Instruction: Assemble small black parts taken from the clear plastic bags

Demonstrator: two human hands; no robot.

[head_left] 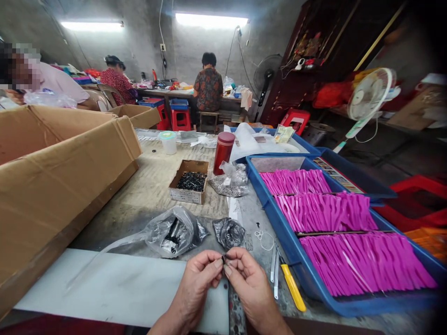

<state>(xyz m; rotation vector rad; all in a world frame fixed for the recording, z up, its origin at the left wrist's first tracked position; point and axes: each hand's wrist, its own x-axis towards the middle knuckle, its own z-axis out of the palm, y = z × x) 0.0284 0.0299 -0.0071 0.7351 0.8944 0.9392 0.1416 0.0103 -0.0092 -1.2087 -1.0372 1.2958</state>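
My left hand (197,288) and my right hand (249,284) meet over the front edge of the table, thumbs and forefingers pinched together. Between the fingertips is a tiny black piece (224,259), mostly covered, which both hands seem to grip. Just beyond them lie an open clear plastic bag (171,235) with black parts inside and a crumpled dark bag (229,232). Under my left hand is a pale sheet (139,288). A yellow-handled screwdriver (292,287) and metal strips (274,272) lie right of my right hand.
Blue tray (275,228) with magenta pieces stands at right; cardboard box (70,186) at left. Farther back are a small box of black parts (188,195), a red container (223,151), a bag of small parts (230,181) and a lidded tub (169,144). Several people sit beyond.
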